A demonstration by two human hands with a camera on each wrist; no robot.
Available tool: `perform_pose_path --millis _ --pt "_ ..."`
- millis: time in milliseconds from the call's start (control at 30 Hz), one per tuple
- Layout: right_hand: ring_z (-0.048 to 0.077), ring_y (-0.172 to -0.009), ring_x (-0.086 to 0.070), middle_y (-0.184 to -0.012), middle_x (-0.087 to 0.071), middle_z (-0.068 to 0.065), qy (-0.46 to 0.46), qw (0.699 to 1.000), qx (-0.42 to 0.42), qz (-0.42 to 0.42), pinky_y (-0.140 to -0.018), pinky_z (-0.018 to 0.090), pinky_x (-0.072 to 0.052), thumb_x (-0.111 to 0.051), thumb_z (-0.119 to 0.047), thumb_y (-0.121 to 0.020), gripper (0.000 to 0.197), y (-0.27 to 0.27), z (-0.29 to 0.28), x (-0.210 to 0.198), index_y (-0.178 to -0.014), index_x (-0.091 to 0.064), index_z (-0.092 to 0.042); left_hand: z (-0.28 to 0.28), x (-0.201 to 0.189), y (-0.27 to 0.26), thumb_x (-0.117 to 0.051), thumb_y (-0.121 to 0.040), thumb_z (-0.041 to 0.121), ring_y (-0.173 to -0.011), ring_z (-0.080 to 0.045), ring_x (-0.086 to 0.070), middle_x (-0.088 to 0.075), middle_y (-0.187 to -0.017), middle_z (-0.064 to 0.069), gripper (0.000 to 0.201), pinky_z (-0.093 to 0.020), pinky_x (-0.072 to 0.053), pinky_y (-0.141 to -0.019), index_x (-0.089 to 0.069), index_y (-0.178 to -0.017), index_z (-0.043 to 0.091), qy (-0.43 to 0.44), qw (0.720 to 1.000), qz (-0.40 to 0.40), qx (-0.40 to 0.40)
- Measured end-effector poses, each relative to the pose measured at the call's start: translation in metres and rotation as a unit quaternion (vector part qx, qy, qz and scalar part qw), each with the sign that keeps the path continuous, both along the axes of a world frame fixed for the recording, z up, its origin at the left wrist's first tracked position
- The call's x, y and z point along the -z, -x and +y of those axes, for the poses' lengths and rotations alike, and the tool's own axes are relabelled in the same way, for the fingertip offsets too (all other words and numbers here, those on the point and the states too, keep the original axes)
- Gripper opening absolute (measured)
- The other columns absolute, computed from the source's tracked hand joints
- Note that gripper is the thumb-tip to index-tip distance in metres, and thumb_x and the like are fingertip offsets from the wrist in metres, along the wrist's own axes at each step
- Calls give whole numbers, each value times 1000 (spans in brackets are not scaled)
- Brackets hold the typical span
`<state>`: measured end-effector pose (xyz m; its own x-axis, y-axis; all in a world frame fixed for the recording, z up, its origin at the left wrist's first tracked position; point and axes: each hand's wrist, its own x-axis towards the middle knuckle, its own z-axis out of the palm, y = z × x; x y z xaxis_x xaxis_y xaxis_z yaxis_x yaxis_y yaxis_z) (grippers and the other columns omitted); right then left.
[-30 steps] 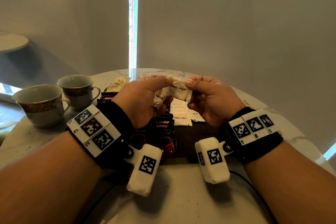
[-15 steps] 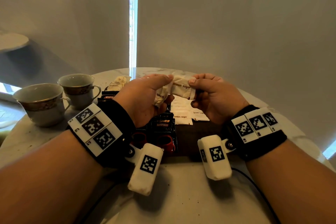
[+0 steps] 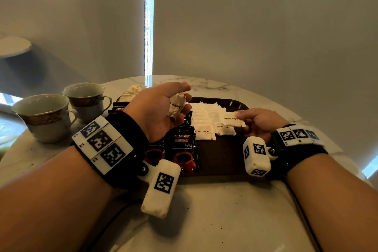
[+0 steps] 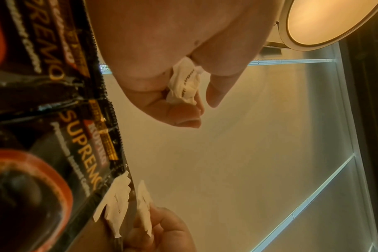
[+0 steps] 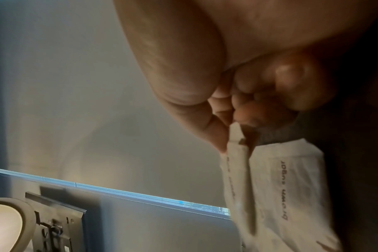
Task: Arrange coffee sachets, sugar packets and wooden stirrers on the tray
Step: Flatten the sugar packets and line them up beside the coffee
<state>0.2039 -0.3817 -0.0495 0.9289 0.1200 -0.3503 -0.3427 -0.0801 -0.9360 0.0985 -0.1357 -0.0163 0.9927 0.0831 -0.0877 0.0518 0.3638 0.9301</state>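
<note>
From the head camera, a dark brown tray (image 3: 223,157) lies on a round marble table (image 3: 214,210). The left hand (image 3: 161,108) is raised above the tray's left part, its fingers curled round a bunch of crumpled brown sugar packets (image 3: 176,105). The right hand (image 3: 258,121) is low over the tray's right part, pinching one flat brown sugar packet (image 3: 232,119) by its edge, just over the rows of sugar packets (image 3: 204,120) already lying in the middle of the tray. Black Kopiko coffee sachets (image 3: 181,147) lie in a column on the tray's left side, partly hidden under the left wrist. Two teacups (image 3: 65,110) stand on the table to the left of the tray, and a pale crumpled wrapper (image 3: 132,93) sits beyond the tray's far left corner.

From the left wrist, the left hand (image 4: 168,56) closes thumb and fingers on the wad of packets (image 4: 184,83). The Supremo coffee sachets (image 4: 54,119) fill the left edge, and lower down the right hand (image 4: 162,231) holds its packet (image 4: 144,206) beside another one (image 4: 115,202) lying on the tray.

From the right wrist, the right hand (image 5: 227,68) grips the packet (image 5: 237,163) edge-on between thumb and fingertips, close beside a lying packet printed "brown sugar" (image 5: 291,187). A round ceiling lamp (image 5: 9,225) shows in the lower left corner.
</note>
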Motion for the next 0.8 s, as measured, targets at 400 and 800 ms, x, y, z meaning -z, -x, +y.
perform_pose_path --millis 400,800 --pt "9 -52 -48 -84 -68 7 99 994 -48 14 -56 25 -36 -69 -19 -88 23 -17 -9 9 -108 -74 -10 -1 -1 0 -66 -96 24 -61 -15 -62 -67 -85 -5 18 -23 -46 -47 -72 -108 11 2 1000 4 3" --pt "11 -60 -54 -114 -72 19 152 985 -80 -7 -58 26 -39 -74 -23 -82 21 -25 -10 14 -102 -80 -19 -1 -1 -1 -67 -94 23 -64 -16 -62 -67 -90 -7 27 -23 -46 -48 -71 -116 9 3 1000 7 -7"
